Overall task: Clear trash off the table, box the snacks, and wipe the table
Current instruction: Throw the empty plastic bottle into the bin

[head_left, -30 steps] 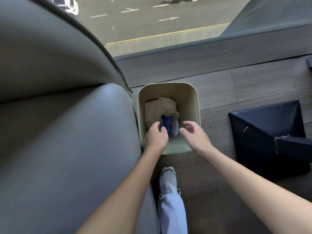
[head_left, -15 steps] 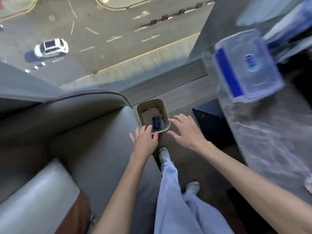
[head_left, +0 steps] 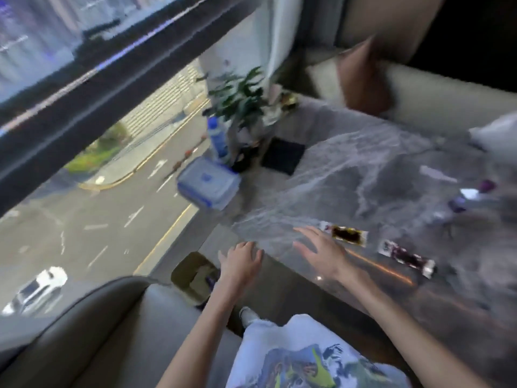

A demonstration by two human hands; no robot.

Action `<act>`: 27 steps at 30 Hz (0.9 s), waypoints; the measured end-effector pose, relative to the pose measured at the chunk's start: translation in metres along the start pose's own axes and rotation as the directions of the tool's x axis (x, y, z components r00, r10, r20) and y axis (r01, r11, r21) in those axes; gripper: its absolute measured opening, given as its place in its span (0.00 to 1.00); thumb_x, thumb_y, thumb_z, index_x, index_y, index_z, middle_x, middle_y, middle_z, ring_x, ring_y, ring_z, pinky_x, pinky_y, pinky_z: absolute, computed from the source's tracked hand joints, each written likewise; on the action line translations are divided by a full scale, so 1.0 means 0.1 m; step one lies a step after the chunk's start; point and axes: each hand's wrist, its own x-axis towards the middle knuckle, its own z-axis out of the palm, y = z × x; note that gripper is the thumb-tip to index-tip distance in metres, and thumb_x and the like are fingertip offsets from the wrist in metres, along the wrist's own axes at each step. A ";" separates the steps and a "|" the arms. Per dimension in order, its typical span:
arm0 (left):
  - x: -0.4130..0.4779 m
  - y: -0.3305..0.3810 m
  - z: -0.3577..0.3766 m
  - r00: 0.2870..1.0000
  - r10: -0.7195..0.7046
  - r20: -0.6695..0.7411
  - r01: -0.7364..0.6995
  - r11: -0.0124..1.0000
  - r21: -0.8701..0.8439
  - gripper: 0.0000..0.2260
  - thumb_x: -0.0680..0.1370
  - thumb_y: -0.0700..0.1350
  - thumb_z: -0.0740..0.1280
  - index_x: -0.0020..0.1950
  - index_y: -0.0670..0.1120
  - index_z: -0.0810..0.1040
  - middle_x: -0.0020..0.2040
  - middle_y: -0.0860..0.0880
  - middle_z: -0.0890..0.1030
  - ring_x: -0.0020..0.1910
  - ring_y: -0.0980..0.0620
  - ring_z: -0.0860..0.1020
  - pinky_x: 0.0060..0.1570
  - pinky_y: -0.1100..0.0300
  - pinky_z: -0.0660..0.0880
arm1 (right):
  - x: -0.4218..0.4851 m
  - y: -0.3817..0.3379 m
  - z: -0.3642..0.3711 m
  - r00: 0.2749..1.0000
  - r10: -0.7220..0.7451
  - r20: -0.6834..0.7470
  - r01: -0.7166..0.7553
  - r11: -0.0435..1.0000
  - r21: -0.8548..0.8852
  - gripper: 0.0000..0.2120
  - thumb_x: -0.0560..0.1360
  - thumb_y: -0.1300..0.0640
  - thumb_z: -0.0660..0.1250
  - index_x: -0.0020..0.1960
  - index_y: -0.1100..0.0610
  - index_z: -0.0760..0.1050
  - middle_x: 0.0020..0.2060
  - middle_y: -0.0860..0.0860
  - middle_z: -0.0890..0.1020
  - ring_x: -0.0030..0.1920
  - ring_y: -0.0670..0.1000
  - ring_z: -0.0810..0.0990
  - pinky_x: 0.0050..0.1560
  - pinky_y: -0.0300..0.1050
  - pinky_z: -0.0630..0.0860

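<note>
I am holding both hands, left (head_left: 242,261) and right (head_left: 321,252), empty with fingers spread above the grey marbled worktop (head_left: 349,177), likely ready to gather the dark rectangular snack wrapper (head_left: 347,235)

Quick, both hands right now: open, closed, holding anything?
Left hand: open, fingers spread, holding nothing, above the bin.
Right hand: open, empty, over the table edge.

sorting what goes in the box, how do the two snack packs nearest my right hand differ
The brown snack pack lies just beyond the right hand, nearly at its fingertips; the purple snack pack lies farther to the right. The brown one has a dark brown centre with yellowish edges; the purple one is dark purple and white. The purple pack looks longer. Both are flat wrappers lying on the grey marbled table, untouched.
</note>
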 end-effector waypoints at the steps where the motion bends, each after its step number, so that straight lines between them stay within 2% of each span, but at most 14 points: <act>1: 0.03 0.25 0.00 0.999 0.053 0.011 -0.053 0.998 0.034 0.21 0.81 0.56 0.55 0.72 0.52 0.69 0.72 0.48 0.72 0.72 0.45 0.69 0.74 0.37 0.54 | -0.14 0.18 -0.20 0.998 0.042 -0.054 -0.040 0.998 0.041 0.25 0.76 0.37 0.58 0.69 0.45 0.70 0.69 0.45 0.74 0.70 0.48 0.71 0.70 0.47 0.67; 5: 0.02 1.18 0.06 0.959 0.282 0.010 -0.280 0.947 0.156 0.21 0.80 0.56 0.55 0.71 0.52 0.70 0.71 0.49 0.74 0.70 0.44 0.72 0.73 0.41 0.56 | -0.73 0.78 -0.81 0.949 0.199 -0.245 -0.165 0.974 0.153 0.19 0.79 0.46 0.63 0.67 0.51 0.74 0.65 0.47 0.77 0.66 0.49 0.75 0.64 0.40 0.68; 8: -0.05 1.77 0.14 0.908 0.417 0.029 -0.413 0.886 0.211 0.19 0.81 0.56 0.54 0.69 0.52 0.72 0.70 0.50 0.75 0.67 0.44 0.74 0.71 0.42 0.60 | -1.18 1.14 -1.08 0.876 0.333 -0.350 -0.275 0.939 0.206 0.19 0.79 0.46 0.63 0.68 0.51 0.74 0.66 0.48 0.78 0.65 0.49 0.76 0.61 0.37 0.66; 12: -0.11 2.34 0.28 0.831 0.552 0.073 -0.549 0.790 0.271 0.17 0.81 0.54 0.55 0.67 0.52 0.73 0.68 0.50 0.76 0.67 0.45 0.74 0.68 0.44 0.63 | -1.65 1.49 -1.27 0.786 0.442 -0.431 -0.372 0.896 0.241 0.20 0.79 0.48 0.63 0.68 0.53 0.74 0.65 0.51 0.78 0.65 0.50 0.76 0.54 0.26 0.59; 16: -0.12 2.62 0.44 0.780 0.614 0.120 -0.619 0.729 0.293 0.17 0.81 0.54 0.54 0.66 0.52 0.73 0.67 0.51 0.77 0.67 0.47 0.74 0.67 0.45 0.64 | -1.94 1.71 -1.31 0.711 0.536 -0.454 -0.437 0.844 0.312 0.19 0.79 0.49 0.64 0.68 0.53 0.74 0.66 0.50 0.77 0.68 0.50 0.74 0.59 0.29 0.61; 19: -0.01 2.68 0.47 0.757 0.635 0.154 -0.649 0.703 0.293 0.17 0.81 0.54 0.54 0.67 0.52 0.73 0.67 0.51 0.77 0.65 0.47 0.75 0.65 0.48 0.65 | -1.97 1.76 -1.29 0.695 0.563 -0.447 -0.464 0.827 0.319 0.20 0.80 0.45 0.61 0.70 0.50 0.71 0.69 0.46 0.74 0.70 0.48 0.71 0.67 0.40 0.65; 21: 0.08 2.66 0.44 0.758 0.630 0.167 -0.649 0.707 0.282 0.17 0.81 0.53 0.55 0.67 0.52 0.74 0.67 0.51 0.78 0.64 0.46 0.76 0.64 0.49 0.65 | -1.94 1.73 -1.26 0.682 0.590 -0.433 -0.490 0.807 0.329 0.21 0.80 0.43 0.59 0.71 0.48 0.70 0.70 0.45 0.72 0.71 0.47 0.69 0.69 0.46 0.67; 27: 0.45 2.51 0.35 0.778 0.594 0.204 -0.628 0.729 0.272 0.16 0.81 0.52 0.57 0.64 0.51 0.76 0.64 0.48 0.79 0.63 0.44 0.77 0.61 0.52 0.67 | -1.69 1.65 -1.13 0.656 0.609 -0.445 -0.484 0.792 0.371 0.21 0.80 0.45 0.60 0.70 0.50 0.71 0.70 0.47 0.73 0.70 0.48 0.71 0.67 0.43 0.67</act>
